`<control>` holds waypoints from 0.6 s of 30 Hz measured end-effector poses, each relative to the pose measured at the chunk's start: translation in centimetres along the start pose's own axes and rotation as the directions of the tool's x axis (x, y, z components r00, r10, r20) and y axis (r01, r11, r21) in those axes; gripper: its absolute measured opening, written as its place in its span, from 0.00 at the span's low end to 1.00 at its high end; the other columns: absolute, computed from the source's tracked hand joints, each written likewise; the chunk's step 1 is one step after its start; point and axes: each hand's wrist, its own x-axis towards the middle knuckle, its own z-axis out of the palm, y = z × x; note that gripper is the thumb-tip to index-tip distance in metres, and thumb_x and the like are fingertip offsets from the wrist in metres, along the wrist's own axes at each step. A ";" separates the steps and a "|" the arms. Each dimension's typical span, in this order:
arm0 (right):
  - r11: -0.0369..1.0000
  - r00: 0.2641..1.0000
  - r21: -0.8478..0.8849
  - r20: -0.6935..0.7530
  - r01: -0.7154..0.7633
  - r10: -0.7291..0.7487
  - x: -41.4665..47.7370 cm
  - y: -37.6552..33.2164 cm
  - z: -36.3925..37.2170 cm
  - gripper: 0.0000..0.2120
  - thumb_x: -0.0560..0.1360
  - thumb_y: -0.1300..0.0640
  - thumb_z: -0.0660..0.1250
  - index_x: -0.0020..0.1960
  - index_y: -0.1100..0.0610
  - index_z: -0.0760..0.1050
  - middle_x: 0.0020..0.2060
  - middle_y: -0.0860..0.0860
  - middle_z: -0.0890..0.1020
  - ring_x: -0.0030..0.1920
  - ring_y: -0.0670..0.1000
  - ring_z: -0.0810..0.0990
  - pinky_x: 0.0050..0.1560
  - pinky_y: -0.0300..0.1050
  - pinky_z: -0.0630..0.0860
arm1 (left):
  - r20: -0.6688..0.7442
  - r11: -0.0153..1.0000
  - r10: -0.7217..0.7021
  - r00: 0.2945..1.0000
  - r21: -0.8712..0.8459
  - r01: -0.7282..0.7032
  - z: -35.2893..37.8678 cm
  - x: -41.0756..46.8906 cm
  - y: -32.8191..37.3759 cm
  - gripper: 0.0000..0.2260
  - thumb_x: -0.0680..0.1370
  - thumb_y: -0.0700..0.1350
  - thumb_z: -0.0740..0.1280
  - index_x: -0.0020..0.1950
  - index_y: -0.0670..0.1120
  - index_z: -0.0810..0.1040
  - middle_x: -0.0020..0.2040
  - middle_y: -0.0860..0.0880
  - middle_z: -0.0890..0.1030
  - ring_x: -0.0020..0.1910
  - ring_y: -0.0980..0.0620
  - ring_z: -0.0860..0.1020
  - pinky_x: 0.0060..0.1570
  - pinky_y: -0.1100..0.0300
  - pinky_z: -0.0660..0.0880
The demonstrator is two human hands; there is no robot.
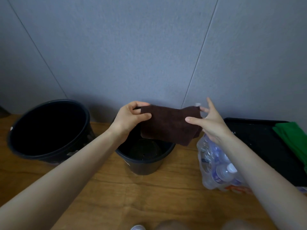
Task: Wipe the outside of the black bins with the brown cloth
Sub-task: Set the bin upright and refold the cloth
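A folded brown cloth (169,124) hangs in the air above the smaller black bin (146,163), which stands on the wooden floor in the middle. My left hand (131,117) pinches the cloth's left edge. My right hand (209,121) grips its right end with thumb and fingers, the other fingers spread. A larger black bin (48,130) stands to the left, tilted a little, open mouth toward me. Both bins look empty inside.
A shrink-wrapped pack of water bottles (216,166) lies on the floor under my right forearm. A black tray (259,136) with green cloth (294,135) sits at the right. A grey panelled wall (149,47) rises right behind the bins.
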 end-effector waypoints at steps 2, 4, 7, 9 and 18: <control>0.987 0.998 -0.147 -0.016 0.062 -0.065 -0.1 -0.2 0.2 0.51 0.64 0.65 0.76 0.76 0.45 0.50 0.70 0.49 0.65 0.68 0.55 0.68 0.67 0.57 0.68 | -0.037 0.978 0.066 0.997 0.201 -0.058 -0.3 -0.1 -0.5 0.15 0.70 0.30 0.70 0.48 0.48 0.77 0.36 0.53 0.84 0.37 0.57 0.82 0.41 0.64 0.79; 0.961 0.992 -0.245 0.042 0.127 -0.120 -0.1 -0.4 0.4 0.44 0.65 0.65 0.76 0.74 0.46 0.58 0.65 0.48 0.68 0.66 0.53 0.69 0.67 0.52 0.68 | -0.045 0.875 0.174 0.984 0.466 -0.133 -0.6 -0.2 -0.7 0.15 0.69 0.33 0.72 0.48 0.49 0.77 0.39 0.51 0.84 0.40 0.57 0.82 0.44 0.63 0.78; 0.841 0.965 -0.476 0.181 0.256 -0.191 -0.3 -0.9 1.3 0.31 0.66 0.64 0.75 0.66 0.50 0.71 0.58 0.50 0.73 0.60 0.48 0.72 0.60 0.40 0.67 | -0.041 0.675 0.319 0.947 0.711 -0.196 -1.1 -0.7 -0.7 0.11 0.69 0.39 0.74 0.49 0.50 0.80 0.38 0.52 0.82 0.39 0.57 0.80 0.43 0.68 0.74; 0.707 0.931 -0.607 0.268 0.362 -0.247 -0.3 -1.1 2.0 0.17 0.69 0.61 0.73 0.57 0.51 0.79 0.52 0.51 0.77 0.56 0.51 0.75 0.56 0.42 0.69 | -0.040 0.588 0.381 0.924 0.782 -0.209 -1.5 -1.1 -0.6 0.08 0.71 0.42 0.72 0.49 0.50 0.81 0.39 0.53 0.80 0.36 0.59 0.77 0.40 0.70 0.72; 0.714 0.857 -0.553 0.498 0.429 -0.129 -1.2 -2.9 4.0 0.08 0.77 0.52 0.62 0.42 0.53 0.74 0.36 0.45 0.77 0.41 0.46 0.75 0.42 0.40 0.68 | 0.015 0.803 0.194 0.981 0.572 -0.167 -4.9 -0.4 -0.3 0.03 0.78 0.43 0.63 0.45 0.46 0.71 0.42 0.48 0.76 0.42 0.52 0.76 0.46 0.56 0.73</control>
